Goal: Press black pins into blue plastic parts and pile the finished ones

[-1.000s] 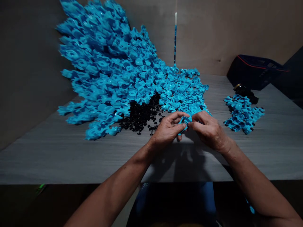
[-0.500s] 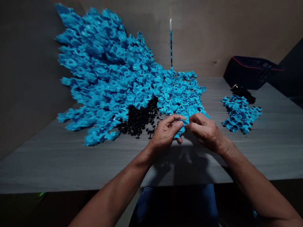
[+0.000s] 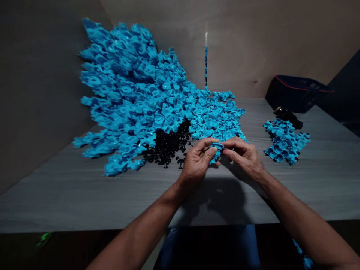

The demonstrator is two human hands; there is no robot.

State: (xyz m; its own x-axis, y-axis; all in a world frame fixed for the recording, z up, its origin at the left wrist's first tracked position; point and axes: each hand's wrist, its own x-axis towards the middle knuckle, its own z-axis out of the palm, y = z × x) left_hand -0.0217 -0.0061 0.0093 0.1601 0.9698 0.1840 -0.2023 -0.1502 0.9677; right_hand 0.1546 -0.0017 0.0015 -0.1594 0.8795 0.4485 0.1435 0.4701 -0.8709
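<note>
Over the front middle of the table, my left hand (image 3: 199, 158) is closed around a small blue plastic toy piece (image 3: 216, 153), thumb on its near side and index finger across its top. My right hand (image 3: 245, 156) meets the piece from the right, thumb and index finger pinched at its edge. Something tiny and dark shows at those fingertips, too small to name. Left of my hands lies a pile of black wheel axles (image 3: 168, 147), short rods with a disc at each end. Behind them rises a large heap of blue plastic pieces (image 3: 135, 86).
To the right, a cluster of blue pieces with black wheels (image 3: 287, 142) lies on the grey table (image 3: 118, 204). Beyond it are a black object (image 3: 289, 117) and a dark box with a red rim (image 3: 295, 93). Wooden panels (image 3: 247, 45) close off the back and left.
My right fingers have straightened somewhat and now pinch at the piece's right edge. The blue piece has turned in my left hand. The whole view has shifted slightly.
</note>
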